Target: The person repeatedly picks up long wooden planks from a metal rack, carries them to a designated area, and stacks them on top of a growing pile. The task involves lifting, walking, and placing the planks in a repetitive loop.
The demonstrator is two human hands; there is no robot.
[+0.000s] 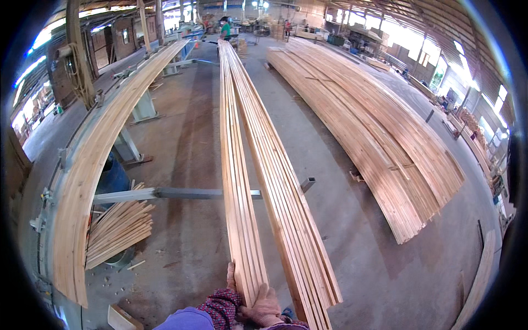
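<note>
Two bundles of long, narrow wooden boards run side by side away from me, with a gap between them that narrows at the far end. At the near end of the left bundle of boards (242, 236), my left hand (231, 276) presses against the left side, its fingers partly seen. My right hand (265, 306) is wrapped round the right edge of that same bundle, close to its end. The right bundle of boards (291, 231) lies just beyond my right hand, apart from it. A grey metal bar (190, 193) crosses beneath both bundles.
A long pale board (110, 132) lies along the machine bench at left. Under it, cut sticks (121, 228) fill a container beside a blue barrel (113, 176). Wide stacks of boards (363, 132) rest low at right. A person in green (225, 30) stands at the far end.
</note>
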